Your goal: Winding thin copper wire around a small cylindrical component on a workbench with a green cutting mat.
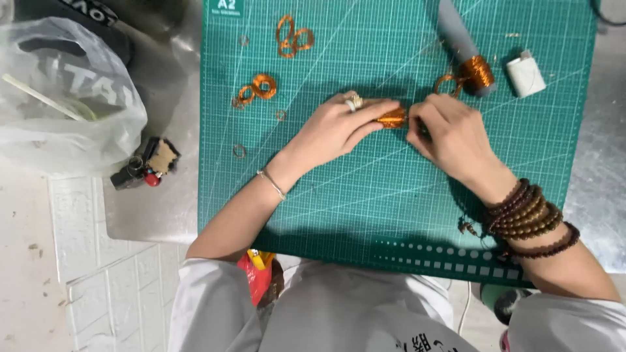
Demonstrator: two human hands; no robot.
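Both hands met over the middle of the green cutting mat: the left hand pinched a small copper wire coil at its fingertips, while the right hand closed on the coil's other end (the wire itself was too fine to see). It seemed mid-winding, calling for steady tension. Farther off lay loose copper rings and a wound grey rod.

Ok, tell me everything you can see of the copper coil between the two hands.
The copper coil is a small tight bundle of shiny orange-copper wire, lying crosswise just above the green cutting mat. The left hand pinches its left end with the fingertips; the right hand grips its right end, hiding that part. Its core cannot be seen.
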